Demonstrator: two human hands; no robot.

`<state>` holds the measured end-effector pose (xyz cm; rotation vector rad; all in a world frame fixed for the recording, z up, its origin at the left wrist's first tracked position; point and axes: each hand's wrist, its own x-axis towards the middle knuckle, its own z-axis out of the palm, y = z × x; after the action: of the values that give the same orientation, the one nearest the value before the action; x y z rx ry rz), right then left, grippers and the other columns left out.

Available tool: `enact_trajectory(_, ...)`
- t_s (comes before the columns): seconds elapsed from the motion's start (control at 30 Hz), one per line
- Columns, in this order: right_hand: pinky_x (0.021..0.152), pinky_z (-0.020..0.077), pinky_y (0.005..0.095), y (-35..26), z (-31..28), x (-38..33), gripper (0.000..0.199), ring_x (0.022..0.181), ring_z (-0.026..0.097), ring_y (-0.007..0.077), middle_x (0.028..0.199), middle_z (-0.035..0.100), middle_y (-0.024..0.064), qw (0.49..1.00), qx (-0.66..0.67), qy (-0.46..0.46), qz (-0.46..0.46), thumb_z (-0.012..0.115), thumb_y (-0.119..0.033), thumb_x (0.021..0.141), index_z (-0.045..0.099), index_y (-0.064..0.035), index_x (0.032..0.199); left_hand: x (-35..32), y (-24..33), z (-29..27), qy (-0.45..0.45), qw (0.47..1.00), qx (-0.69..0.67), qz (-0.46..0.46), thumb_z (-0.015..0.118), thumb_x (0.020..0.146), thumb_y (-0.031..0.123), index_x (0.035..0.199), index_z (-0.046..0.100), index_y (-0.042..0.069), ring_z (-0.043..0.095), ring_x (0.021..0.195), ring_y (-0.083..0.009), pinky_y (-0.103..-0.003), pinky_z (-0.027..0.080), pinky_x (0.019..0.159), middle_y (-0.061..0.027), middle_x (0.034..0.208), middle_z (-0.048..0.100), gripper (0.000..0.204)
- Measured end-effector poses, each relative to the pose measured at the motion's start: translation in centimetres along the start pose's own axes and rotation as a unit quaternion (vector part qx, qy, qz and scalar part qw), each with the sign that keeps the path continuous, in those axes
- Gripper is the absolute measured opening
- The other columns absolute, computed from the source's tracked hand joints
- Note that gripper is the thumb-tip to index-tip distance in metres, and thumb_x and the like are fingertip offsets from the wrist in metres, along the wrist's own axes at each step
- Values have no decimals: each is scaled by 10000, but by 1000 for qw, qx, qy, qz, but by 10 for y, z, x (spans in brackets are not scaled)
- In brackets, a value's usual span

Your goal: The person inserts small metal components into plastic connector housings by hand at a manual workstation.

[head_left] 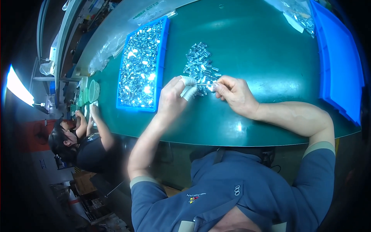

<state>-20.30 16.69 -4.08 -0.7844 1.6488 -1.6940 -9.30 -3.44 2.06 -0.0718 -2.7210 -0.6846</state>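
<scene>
My left hand (pixel 172 94) has white finger cots on its thumb and forefinger, and these pinch one end of a thin metal rod (pixel 205 84). My right hand (pixel 236 94) is closed at the fingertips on the rod's other end. The rod lies level between both hands; whether a small part sits on it inside my left fingers is hidden. Just beyond my hands, a loose pile of small shiny metal cylinders (pixel 199 60) spreads over the green table (pixel 247 50), some of it under the rod.
Left of the pile stands a blue tray (pixel 159 83) filled with similar metal parts. Another blue tray (pixel 340 62) stands at the right edge. A plastic bag of parts (pixel 303 21) lies far right. At far left a co-worker (pixel 92 149) works beside a green bowl (pixel 93 91).
</scene>
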Motion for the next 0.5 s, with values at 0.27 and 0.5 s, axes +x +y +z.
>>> enact_trajectory(0.27,563,459,249,-2,0,-2,379,624,569,70,683,625,19,999,-26,-35,14,540,-315,1067,660,-20,862,13,19,-2,-19,991,91,95,762,741,-11,951,666,19,634,805,-317,-431,517,691,-121,848,634,233)
enact_trajectory(0.5,540,477,330,-5,2,-6,430,545,607,139,606,649,55,997,-58,-50,24,521,-326,1055,682,-39,778,12,19,5,-49,988,58,135,747,787,-11,999,663,46,606,766,-304,-417,503,668,-105,792,581,235)
